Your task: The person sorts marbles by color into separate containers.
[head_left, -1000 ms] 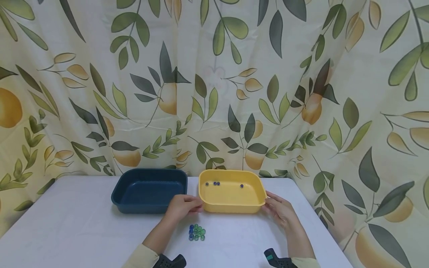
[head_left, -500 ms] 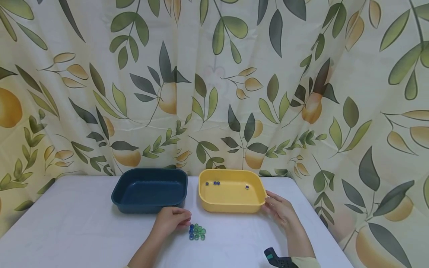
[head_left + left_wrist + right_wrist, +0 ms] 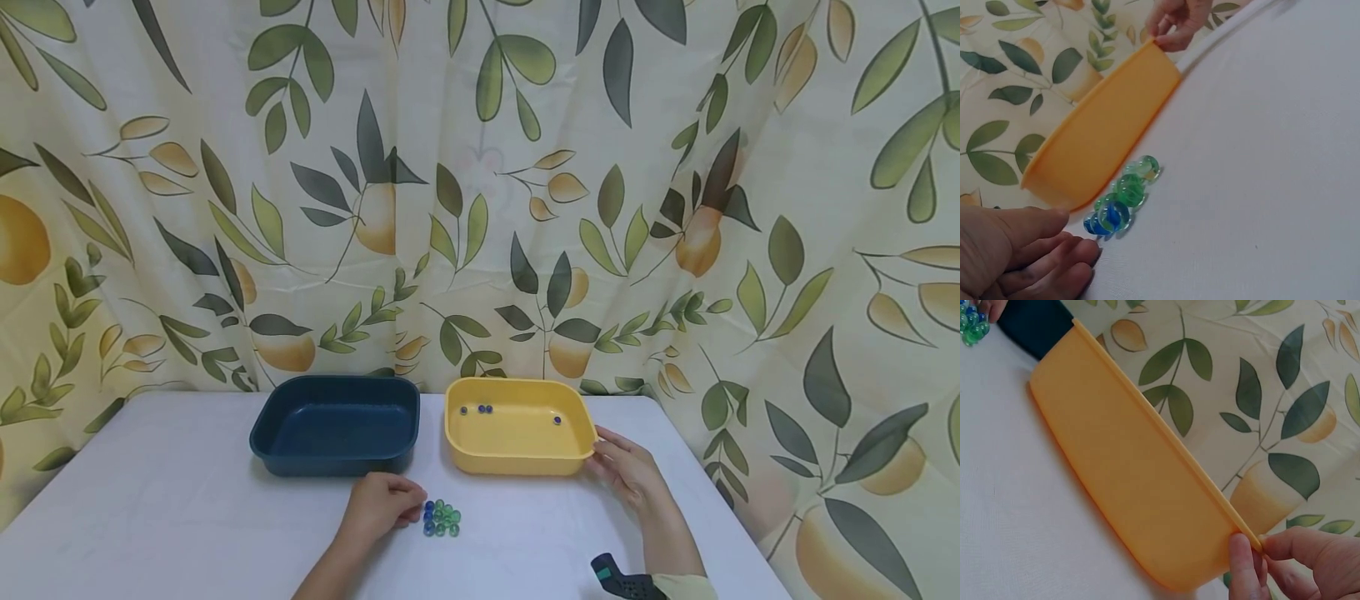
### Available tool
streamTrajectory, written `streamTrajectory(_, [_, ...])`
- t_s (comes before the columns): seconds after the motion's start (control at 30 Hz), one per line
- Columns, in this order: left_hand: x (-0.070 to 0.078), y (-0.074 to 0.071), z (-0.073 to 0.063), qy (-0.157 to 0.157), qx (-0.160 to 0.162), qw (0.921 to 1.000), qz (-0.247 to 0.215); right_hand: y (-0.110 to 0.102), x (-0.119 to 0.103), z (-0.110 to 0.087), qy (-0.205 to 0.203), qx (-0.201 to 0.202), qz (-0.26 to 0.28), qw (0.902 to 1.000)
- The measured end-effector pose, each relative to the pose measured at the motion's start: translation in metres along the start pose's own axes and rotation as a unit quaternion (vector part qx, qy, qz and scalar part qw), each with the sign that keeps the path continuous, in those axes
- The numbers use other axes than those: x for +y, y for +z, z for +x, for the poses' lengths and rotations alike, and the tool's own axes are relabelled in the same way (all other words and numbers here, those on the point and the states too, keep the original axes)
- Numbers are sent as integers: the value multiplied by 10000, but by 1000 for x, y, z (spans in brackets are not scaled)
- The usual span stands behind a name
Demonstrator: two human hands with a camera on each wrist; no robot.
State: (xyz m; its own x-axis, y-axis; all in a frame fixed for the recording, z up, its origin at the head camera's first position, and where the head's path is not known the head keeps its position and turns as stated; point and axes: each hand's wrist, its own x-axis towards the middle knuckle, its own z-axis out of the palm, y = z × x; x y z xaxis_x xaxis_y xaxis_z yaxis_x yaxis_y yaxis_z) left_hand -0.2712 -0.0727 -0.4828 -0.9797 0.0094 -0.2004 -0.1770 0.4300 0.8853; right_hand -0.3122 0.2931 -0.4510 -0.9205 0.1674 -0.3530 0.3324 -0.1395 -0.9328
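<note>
My left hand [image 3: 384, 502] is beside a cluster of glass marbles on the white tabletop. In the left wrist view its loosely bent fingers [image 3: 1054, 275] come right up to the blue marbles [image 3: 1110, 217], with nothing between thumb and fingers. Green marbles [image 3: 447, 517] make up the cluster's right part. My right hand [image 3: 628, 473] pinches the right rim of a yellow tray [image 3: 517, 463], as the right wrist view shows. Inside that tray lie a pair of small dark blue marbles [image 3: 485, 409], another at the left and a lone marble [image 3: 557, 421] toward the right.
A dark blue tray [image 3: 330, 465] stands left of the yellow one, just beyond my left hand. Behind both trays, a leaf-and-fruit patterned curtain [image 3: 480, 250] hangs at the far edge of the white tabletop [image 3: 187, 500].
My left hand has left the yellow tray's front left corner and come down and left to the marbles. The lone marble inside the tray has rolled right. My right hand stays at the rim.
</note>
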Motion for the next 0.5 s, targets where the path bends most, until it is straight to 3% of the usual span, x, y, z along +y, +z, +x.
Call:
streamTrajectory(0.23, [4, 4, 0, 247, -43, 9990, 368, 0, 0, 0, -94, -96, 41, 9999])
streamTrajectory(0.5, [6, 10, 2, 124, 70, 9969, 768, 1, -1, 0, 3, 23, -19, 10000])
